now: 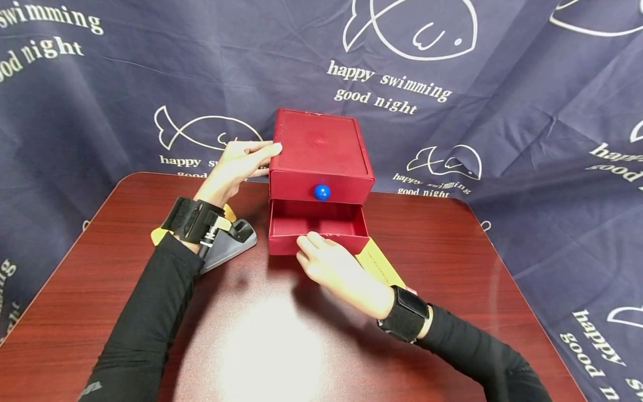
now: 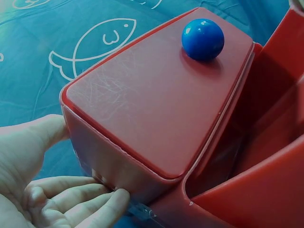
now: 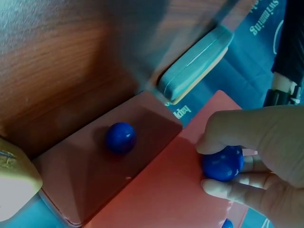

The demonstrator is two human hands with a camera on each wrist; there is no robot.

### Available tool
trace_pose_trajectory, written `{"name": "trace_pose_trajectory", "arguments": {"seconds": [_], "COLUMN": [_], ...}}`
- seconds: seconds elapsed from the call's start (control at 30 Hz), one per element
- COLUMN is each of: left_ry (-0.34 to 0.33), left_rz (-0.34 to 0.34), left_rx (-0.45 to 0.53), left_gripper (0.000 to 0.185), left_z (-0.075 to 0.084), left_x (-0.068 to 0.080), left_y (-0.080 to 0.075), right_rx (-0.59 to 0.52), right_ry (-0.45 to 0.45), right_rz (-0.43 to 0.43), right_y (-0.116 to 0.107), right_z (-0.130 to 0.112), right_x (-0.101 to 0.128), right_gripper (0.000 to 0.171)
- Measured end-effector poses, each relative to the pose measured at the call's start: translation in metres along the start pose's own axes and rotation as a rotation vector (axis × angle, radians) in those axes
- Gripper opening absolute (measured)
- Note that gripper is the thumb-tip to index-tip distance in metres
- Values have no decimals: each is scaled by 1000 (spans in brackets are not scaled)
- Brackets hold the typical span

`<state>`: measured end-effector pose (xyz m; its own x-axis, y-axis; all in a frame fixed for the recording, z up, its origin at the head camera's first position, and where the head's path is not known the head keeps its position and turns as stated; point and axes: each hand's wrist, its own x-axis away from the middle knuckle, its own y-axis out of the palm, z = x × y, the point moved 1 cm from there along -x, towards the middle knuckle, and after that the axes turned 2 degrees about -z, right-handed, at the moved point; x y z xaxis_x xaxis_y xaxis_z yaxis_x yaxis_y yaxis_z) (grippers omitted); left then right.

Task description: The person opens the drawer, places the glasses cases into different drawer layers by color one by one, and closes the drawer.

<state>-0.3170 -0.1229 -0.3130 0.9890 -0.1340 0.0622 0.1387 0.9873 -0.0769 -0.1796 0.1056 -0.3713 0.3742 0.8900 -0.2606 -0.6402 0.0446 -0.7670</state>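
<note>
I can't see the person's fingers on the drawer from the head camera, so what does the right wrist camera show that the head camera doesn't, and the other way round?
Only the right wrist camera shows the right hand pinching a blue knob on the lower drawer's front.

Only the head camera shows the whole red drawer box, the left hand resting on its side, the lower drawer pulled open, and the fish-print cloth.

Both show the upper blue knob, the red box and the wooden table.

Two drawers (image 1: 317, 226), two blue knobs (image 1: 321, 192)
</note>
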Motion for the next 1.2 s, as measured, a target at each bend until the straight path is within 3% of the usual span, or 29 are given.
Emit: {"name": "trace_pose_trajectory", "arguments": {"seconds": [0.17,0.4,0.7,1.2], "left_ry": [0,8,23,20], "left_rz": [2,13,1,-6], "left_rx": [-6,0,9,17], "left_gripper": [61,60,59,59], "left_z": [0,-1,-2,-1], "left_x": [1,1,1,0], "left_y": [0,-1,-3,-1], "right_rx": [-3,-8,-5,-17], "right_ry": [9,-7,-13,-1], "right_rz": [6,-4,25,1], "right_y": [-4,-13,-19,-25], "right_z": [-4,-11,-17,-24], "right_x": [4,8,12,18], "right_gripper": [12,23,11,16]}}
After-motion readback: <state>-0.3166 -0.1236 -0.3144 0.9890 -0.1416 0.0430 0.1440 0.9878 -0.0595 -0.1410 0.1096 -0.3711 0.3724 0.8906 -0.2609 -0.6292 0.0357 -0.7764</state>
